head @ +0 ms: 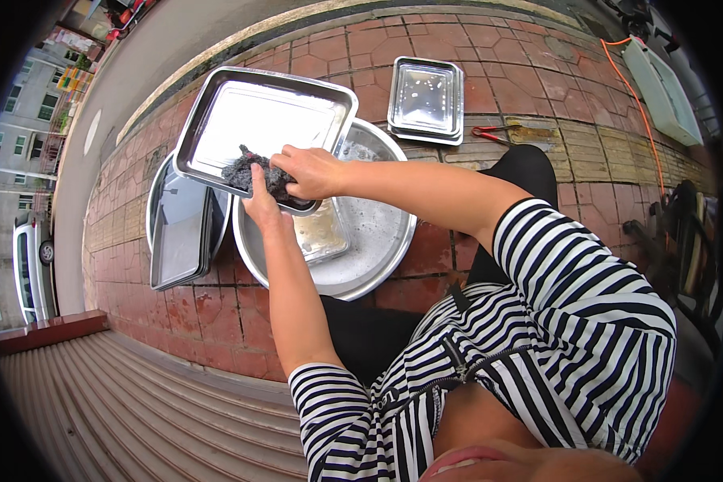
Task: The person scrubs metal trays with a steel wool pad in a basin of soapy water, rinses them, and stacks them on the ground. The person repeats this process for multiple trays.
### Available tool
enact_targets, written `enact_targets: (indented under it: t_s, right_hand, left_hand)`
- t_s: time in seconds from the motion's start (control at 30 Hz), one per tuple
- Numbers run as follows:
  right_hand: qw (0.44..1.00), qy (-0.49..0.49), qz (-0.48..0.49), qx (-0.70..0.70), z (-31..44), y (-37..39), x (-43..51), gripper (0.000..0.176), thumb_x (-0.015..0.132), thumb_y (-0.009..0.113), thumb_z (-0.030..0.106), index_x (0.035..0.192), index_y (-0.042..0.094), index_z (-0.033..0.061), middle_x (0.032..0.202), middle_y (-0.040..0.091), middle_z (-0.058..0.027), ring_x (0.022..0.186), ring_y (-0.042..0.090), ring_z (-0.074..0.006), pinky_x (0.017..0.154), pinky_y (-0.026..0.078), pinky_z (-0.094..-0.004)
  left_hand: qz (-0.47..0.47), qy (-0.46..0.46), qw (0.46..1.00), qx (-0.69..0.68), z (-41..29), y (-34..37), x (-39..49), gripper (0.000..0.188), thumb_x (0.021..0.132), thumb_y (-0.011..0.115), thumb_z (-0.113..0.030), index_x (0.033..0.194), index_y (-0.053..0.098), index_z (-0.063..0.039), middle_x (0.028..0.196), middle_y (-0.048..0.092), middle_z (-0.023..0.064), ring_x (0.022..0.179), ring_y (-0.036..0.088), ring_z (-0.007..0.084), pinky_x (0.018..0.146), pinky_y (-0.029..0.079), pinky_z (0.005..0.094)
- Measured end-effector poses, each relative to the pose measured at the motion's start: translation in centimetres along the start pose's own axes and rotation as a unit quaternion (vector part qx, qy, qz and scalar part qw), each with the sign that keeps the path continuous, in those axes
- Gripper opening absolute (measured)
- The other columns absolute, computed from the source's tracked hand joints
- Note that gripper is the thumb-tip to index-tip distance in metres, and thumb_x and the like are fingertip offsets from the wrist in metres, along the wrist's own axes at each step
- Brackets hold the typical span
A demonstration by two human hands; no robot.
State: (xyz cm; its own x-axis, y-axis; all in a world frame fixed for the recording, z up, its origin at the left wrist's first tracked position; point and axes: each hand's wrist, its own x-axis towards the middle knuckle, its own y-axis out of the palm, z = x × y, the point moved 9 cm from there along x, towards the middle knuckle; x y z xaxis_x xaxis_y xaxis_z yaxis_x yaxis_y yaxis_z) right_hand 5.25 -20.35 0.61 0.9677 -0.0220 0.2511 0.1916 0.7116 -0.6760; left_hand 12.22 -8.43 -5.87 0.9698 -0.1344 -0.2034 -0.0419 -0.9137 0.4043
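A rectangular stainless steel tray (271,114) is tilted over a large round metal basin (391,241). My left hand (264,202) grips the tray's near rim, its thumb lying over the edge against a dark grey scouring wad (247,172). My right hand (310,172) presses the wad onto the tray's inside near that same rim; part of the wad is hidden under its fingers. In the basin lies another metal tray (322,232), partly covered by the raised one, with some water around it.
At left, several stacked trays (181,247) lean on a second round basin (150,211). More stacked trays (426,96), wet with drops, lie on the paving near a red-handled tool (489,131). An orange hose (641,108) runs by a pale rectangular tub (663,90). A ribbed metal shutter (156,416) borders the lower left.
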Motion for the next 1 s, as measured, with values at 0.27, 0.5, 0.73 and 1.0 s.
enact_targets:
  t_s: [0.27,0.5,0.73,1.0]
  right_hand:
    - [0.99,0.098,-0.091,0.038,-0.8,2.5,1.8,0.041,0.068,0.07,0.022,0.1,0.055,-0.0012,0.101,0.058,-0.0233,0.093,0.06,-0.042,0.084,0.05,-0.0446]
    - [0.972,0.15,-0.088,0.159,-2.9,6.3,2.8,0.047,0.072,0.07,0.019,0.111,0.053,0.0003,0.101,0.064,-0.0267,0.097,0.062,-0.0429,0.087,0.048,-0.043]
    - [0.972,0.137,-0.104,0.161,-1.3,5.9,3.3,0.043,0.077,0.07,0.021,0.107,0.049,-0.0015,0.097,0.064,-0.0289,0.099,0.061,-0.0465,0.084,0.049,-0.047]
    - [0.991,0.063,-0.048,0.11,0.6,4.0,4.2,0.051,0.073,0.068,0.024,0.118,0.058,0.0028,0.116,0.061,-0.0237,0.113,0.057,-0.0385,0.092,0.043,-0.0559]
  left_hand:
    - [0.105,-0.008,0.993,-0.048,-0.3,-1.6,-0.2,0.043,0.095,0.062,-0.01,0.133,0.048,0.004,0.12,0.06,0.0146,0.102,0.063,0.0247,0.086,0.054,0.0368]
    - [0.108,0.134,0.978,0.115,-2.7,-3.4,-0.2,0.046,0.087,0.065,0.002,0.131,0.05,0.005,0.118,0.061,0.0123,0.102,0.061,0.0204,0.086,0.05,0.0322]
    - [0.044,0.353,0.867,0.347,-7.1,-1.7,-3.5,0.057,0.082,0.07,0.001,0.135,0.05,0.004,0.115,0.059,0.0126,0.105,0.062,0.0227,0.089,0.05,0.0329]
    - [0.016,0.27,0.954,0.132,-5.9,-2.3,-3.2,0.046,0.091,0.064,-0.001,0.134,0.047,0.007,0.115,0.062,0.0124,0.1,0.061,0.0209,0.088,0.05,0.0326]
